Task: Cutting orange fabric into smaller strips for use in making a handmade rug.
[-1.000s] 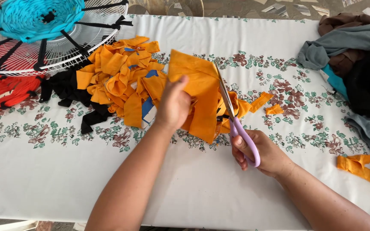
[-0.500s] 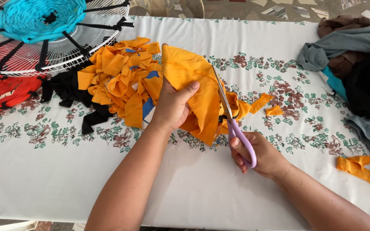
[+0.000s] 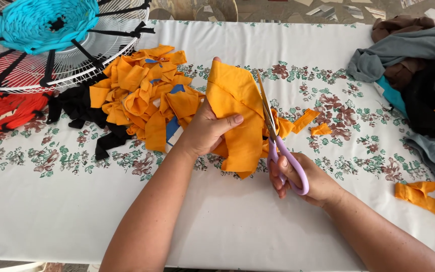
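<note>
At far left, a wire fan guard (image 3: 101,48) already carries turquoise weaving (image 3: 46,22), and a heap of cut orange strips (image 3: 142,98) lies beside it. The left hand (image 3: 205,133) grips a folded orange cloth (image 3: 237,116) upright at centre; the right hand (image 3: 305,179) holds lilac-handled scissors (image 3: 280,141) whose blades are partway along its edge. Uncut clothing (image 3: 414,65) remains at right.

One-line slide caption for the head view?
Left hand holds folded orange fabric upright while right hand works purple-handled scissors along its edge.
</note>
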